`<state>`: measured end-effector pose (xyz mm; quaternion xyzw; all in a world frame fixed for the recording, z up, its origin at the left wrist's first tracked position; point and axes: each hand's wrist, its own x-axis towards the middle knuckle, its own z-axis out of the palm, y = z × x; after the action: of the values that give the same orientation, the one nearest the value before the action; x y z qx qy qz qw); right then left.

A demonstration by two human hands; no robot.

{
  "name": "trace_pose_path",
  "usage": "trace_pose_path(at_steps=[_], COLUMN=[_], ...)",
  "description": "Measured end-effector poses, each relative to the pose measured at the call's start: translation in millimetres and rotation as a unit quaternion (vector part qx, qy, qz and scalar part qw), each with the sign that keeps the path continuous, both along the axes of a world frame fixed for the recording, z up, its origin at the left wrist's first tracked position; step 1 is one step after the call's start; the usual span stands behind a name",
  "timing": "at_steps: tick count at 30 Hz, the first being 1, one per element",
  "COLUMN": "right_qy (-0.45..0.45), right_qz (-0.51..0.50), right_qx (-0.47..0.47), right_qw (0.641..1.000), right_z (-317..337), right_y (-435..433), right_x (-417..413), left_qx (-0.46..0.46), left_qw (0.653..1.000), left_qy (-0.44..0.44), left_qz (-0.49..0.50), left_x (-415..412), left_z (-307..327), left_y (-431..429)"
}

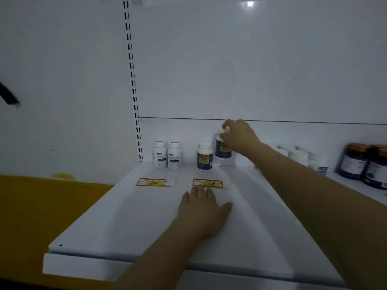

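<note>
I have the right hand (238, 136) on the blue-label bottle (223, 150), with the fingers curled over its white cap and shoulder from above, so the grip is closed around the top of the bottle. The bottle is at the back of the white shelf (125, 216), close to the back panel (230, 59), and it leans a little. I cannot tell whether its base is resting on the shelf or is just off it.

A second bottle with the same blue label (205, 156) stands upright just beside it, a little forward and to the left. Further left, apart from these two, a pair of white bottles (159, 154) stands side by side, almost touching.

My left hand (204, 208) lies flat on the shelf, palm down, fingers straight and holding nothing. Its fingertips reach the near edge of the price tag marked 168 (207, 183). Another price tag marked 88 (151, 182) lies on the shelf to the left, in front of the white pair.

Past my right forearm I see a cluster of small white-capped bottles (297, 156), blurred and partly hidden. Beyond those, two dark jars (354, 162) stand at the right edge. A slotted upright (132, 80) runs up the wall at the shelf's back left corner, and a yellow surface (41, 206) lies below on the left.
</note>
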<state>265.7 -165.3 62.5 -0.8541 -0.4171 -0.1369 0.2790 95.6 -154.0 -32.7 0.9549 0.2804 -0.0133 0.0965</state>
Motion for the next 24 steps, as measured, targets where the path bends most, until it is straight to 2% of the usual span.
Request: trace_pose_path(at_steps=[2, 5, 7, 9, 10, 14, 18, 24], right_qy=[0.020, 0.065, 0.098, 0.111, 0.122, 0.167, 0.266, 0.282], right_qz=[0.030, 0.076, 0.096, 0.112, 0.119, 0.124, 0.165, 0.188], right_qx=[0.044, 0.109, 0.129, 0.133, 0.137, 0.166, 0.212, 0.230], right_qw=[0.998, 0.989, 0.982, 0.978, 0.976, 0.964, 0.926, 0.912], right_z=[18.5, 39.3, 44.4, 40.0, 34.9, 8.1, -14.5, -25.6], right_y=[-10.2, -28.1, -37.6, -41.9, -42.5, -42.9, -42.9, -39.8], right_x=[-3.6, -7.0, -8.7, -6.2, -3.8, 8.9, 14.4, 18.6], left_qx=[0.003, -0.037, -0.139, -0.259, -0.284, -0.275, -0.323, -0.343], left_qw=[0.999, 0.972, 0.939, 0.898, 0.885, 0.879, 0.859, 0.855], left_qy=[-0.048, -0.232, -0.315, -0.356, -0.369, -0.386, -0.394, -0.383], left_qz=[0.008, 0.021, 0.020, 0.009, -0.003, -0.051, -0.053, -0.066], left_x=[3.6, 18.1, 33.5, 49.1, 55.6, 69.4, 71.1, 68.7], left_z=[12.5, 39.5, 55.9, 64.3, 65.0, 52.8, 40.7, 36.7], left_y=[2.3, 14.3, 24.7, 31.5, 33.1, 34.7, 37.3, 43.9])
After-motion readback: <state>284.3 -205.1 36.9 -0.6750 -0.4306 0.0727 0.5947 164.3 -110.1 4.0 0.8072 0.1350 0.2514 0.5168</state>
